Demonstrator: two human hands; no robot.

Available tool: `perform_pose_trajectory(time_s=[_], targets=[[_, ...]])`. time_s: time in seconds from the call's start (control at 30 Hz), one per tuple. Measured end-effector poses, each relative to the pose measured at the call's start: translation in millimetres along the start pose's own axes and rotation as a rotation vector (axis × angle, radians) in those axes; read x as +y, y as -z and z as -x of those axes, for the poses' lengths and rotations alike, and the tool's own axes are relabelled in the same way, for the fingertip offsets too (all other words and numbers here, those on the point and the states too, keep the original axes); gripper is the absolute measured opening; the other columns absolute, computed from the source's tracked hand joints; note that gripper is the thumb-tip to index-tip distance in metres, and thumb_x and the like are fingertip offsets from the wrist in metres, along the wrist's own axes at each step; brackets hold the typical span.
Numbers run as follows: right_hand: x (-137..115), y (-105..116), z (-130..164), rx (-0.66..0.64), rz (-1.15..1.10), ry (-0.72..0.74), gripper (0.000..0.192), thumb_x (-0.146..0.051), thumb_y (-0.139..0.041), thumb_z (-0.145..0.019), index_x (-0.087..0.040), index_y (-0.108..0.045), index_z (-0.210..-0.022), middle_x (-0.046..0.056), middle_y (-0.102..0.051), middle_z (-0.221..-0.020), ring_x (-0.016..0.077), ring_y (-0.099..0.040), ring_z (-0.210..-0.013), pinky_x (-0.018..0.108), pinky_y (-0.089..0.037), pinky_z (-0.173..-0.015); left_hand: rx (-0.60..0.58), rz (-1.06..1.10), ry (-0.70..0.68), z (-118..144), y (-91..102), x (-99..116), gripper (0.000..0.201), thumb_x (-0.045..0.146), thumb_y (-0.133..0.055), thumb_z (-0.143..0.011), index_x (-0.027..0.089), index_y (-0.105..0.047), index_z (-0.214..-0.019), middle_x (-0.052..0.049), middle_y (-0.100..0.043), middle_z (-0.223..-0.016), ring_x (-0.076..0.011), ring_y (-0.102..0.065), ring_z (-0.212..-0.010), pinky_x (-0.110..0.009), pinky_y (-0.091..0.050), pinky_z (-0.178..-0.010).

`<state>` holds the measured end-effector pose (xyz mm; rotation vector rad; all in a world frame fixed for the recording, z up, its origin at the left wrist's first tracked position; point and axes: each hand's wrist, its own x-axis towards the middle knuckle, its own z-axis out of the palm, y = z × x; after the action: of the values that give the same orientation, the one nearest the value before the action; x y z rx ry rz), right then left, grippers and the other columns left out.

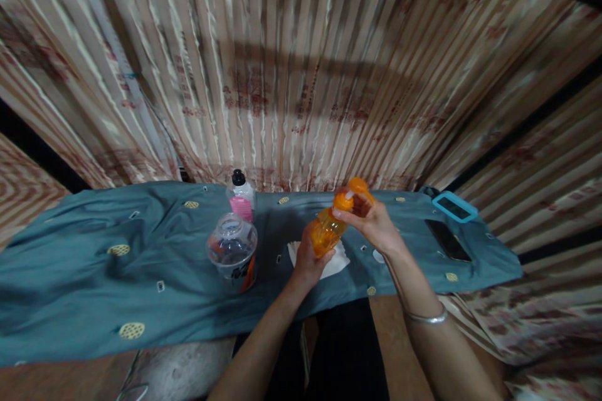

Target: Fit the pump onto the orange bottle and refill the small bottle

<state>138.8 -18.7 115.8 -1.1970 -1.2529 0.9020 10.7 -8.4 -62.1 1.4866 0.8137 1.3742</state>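
No readable text, brand, number or sign appears anywhere in your view. The clear plastic jar (232, 252) on the bench carries a dark and orange label, but its print is too blurred to make out. The small bottle with the pink label (241, 198) shows no legible lettering either, and the curtain's reddish markings are only pattern.

I see an orange bottle (326, 230) at frame centre, translucent, tilted with its top up-right, its orange cap (358, 187) flipped open, raised above the desk.
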Motion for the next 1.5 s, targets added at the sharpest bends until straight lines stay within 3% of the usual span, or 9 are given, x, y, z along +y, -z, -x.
perform_pose_trajectory(time_s=[0.17,0.3,0.43,0.57,0.77,0.93,1.27,1.5], targets=[[2.3,1.4,3.1,-0.003,-0.008,0.006,0.058,-0.046,-0.101,-0.045,-0.027,-0.076,-0.093,-0.003,-0.074,-0.089,0.0165,-0.066,-0.086,0.033,-0.051,-0.086,-0.013,0.011,0.003,0.8,0.4,4.3,0.072,0.038,-0.078,-0.079,0.022,-0.046,-0.142,-0.014,-0.064,-0.135,-0.0340,-0.065,-0.123,-0.053,-0.052,-0.109],[10.4,5.7,4.1,-0.037,0.016,0.009,0.058,-0.050,-0.098,-0.051,-0.023,-0.075,-0.097,0.002,-0.077,-0.098,0.0193,-0.068,-0.092,0.041,-0.051,-0.097,-0.011,0.000,-0.010,0.6,0.4,7.8,0.071,0.035,-0.077,-0.079,0.021,-0.046,-0.141,-0.014,-0.063,-0.135,-0.0334,-0.065,-0.123,-0.052,-0.052,-0.109],[7.6,11.0,1.9,-0.120,0.073,-0.002,0.054,-0.054,-0.095,-0.057,-0.023,-0.075,-0.097,0.005,-0.079,-0.106,0.0238,-0.071,-0.102,0.048,-0.050,-0.106,-0.016,-0.002,-0.020,-0.4,0.1,9.7,0.071,0.034,-0.078,-0.078,0.022,-0.046,-0.141,-0.013,-0.064,-0.134,-0.0330,-0.065,-0.122,-0.052,-0.053,-0.108],[-3.6,17.5,-2.6,-0.227,0.122,-0.015,0.049,-0.056,-0.094,-0.058,-0.025,-0.076,-0.091,0.004,-0.080,-0.106,0.0266,-0.072,-0.109,0.046,-0.051,-0.108,0.005,-0.034,0.021,-0.8,0.0,11.3,0.072,0.028,-0.080,-0.075,0.022,-0.048,-0.139,-0.012,-0.064,-0.133,-0.0332,-0.065,-0.122,-0.052,-0.053,-0.109],[-9.4,25.7,-6.6,-0.347,0.212,-0.023,0.046,-0.058,-0.091,-0.063,-0.029,-0.079,-0.098,0.004,-0.079,-0.116,0.0299,-0.071,-0.117,0.048,-0.051,-0.111,0.001,-0.030,0.042,0.0,-0.3,12.7,0.072,0.023,-0.080,-0.074,0.021,-0.049,-0.139,-0.013,-0.064,-0.135,-0.0328,-0.064,-0.124,-0.052,-0.052,-0.111],[-6.5,26.5,-4.9,-0.341,0.245,0.009,0.046,-0.059,-0.089,-0.066,-0.031,-0.079,-0.101,0.004,-0.078,-0.119,0.0320,-0.067,-0.123,0.051,-0.047,-0.115,-0.005,-0.020,0.025,0.4,-0.1,14.7,0.071,0.024,-0.078,-0.075,0.020,-0.048,-0.139,-0.013,-0.064,-0.134,-0.0327,-0.065,-0.122,-0.052,-0.053,-0.109],[-12.0,25.9,-5.1,-0.371,0.206,0.026,0.044,-0.052,-0.090,-0.068,-0.026,-0.077,-0.101,0.003,-0.080,-0.113,0.0240,-0.073,-0.109,0.041,-0.055,-0.105,-0.016,-0.054,0.024,0.3,1.2,17.4,0.071,0.024,-0.078,-0.076,0.021,-0.048,-0.139,-0.013,-0.064,-0.135,-0.0322,-0.065,-0.123,-0.052,-0.052,-0.110],[-6.2,27.3,-2.8,-0.319,0.354,0.080,0.044,-0.061,-0.083,-0.074,-0.026,-0.077,-0.100,0.004,-0.080,-0.110,0.0291,-0.071,-0.111,0.046,-0.053,-0.105,-0.001,-0.037,-0.007,0.5,-0.5,13.3,0.071,0.030,-0.077,-0.076,0.022,-0.047,-0.140,-0.013,-0.065,-0.135,-0.0327,-0.066,-0.121,-0.052,-0.053,-0.108]])
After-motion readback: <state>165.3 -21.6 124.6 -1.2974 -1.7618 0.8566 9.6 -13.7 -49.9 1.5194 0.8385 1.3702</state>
